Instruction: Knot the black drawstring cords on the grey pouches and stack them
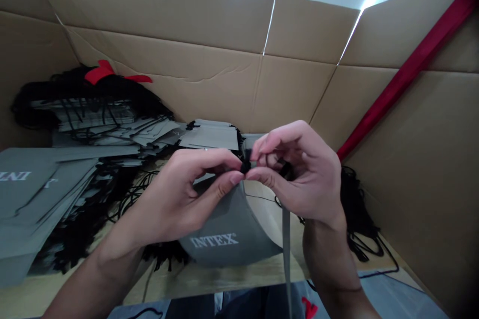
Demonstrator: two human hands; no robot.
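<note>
My left hand (202, 189) pinches a small black cord piece (245, 165) at the top of a grey sheet (228, 219) printed INTEX. The sheet hangs curved below my fingers. Right beside it, my right hand (299, 174) is closed at the same spot, fingertips pressed on the black cord and its edge. A narrow grey strip (286, 249) hangs down from under my right hand. Exactly what lies between the fingertips is too small to make out.
Stacked grey sheets (22, 204) with black cords fill the left side. A smaller grey stack (209, 135) stands behind my hands. Black cords (355, 204) lie at the right. Cardboard walls (209, 65) surround the wooden table (194, 281); a red strip (404, 75) crosses the right wall.
</note>
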